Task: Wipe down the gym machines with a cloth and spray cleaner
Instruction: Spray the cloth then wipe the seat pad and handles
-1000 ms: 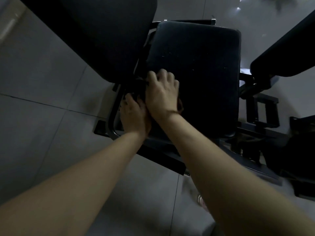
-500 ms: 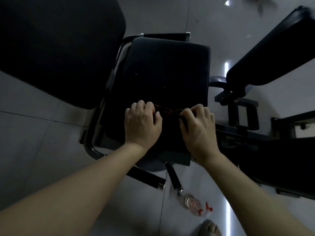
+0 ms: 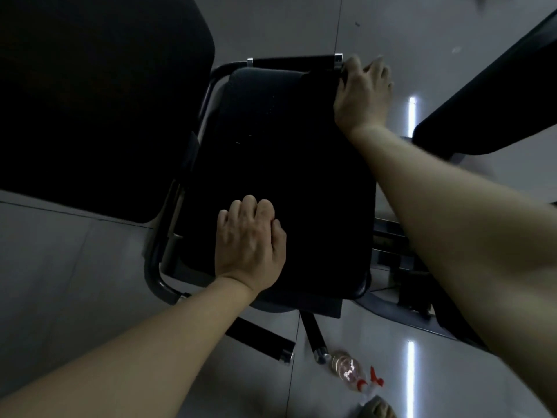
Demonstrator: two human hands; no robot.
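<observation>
Way out left of the left hand (image 3: 250, 245), a big black pad (image 3: 90, 101). Got that hand knuckles-up on the near part of the seat pad (image 3: 286, 164), fingers curled under; can't tell if gripping anything. No making out the cloth against that black. Down on the floor (image 3: 60, 297), the spray bottle (image 3: 349, 367), nearer than that hand and to its right. Then the right hand (image 3: 361, 92) up at the seat's far right corner, too blurry to call the grip. Just right of it, a second black pad (image 3: 497, 86).
</observation>
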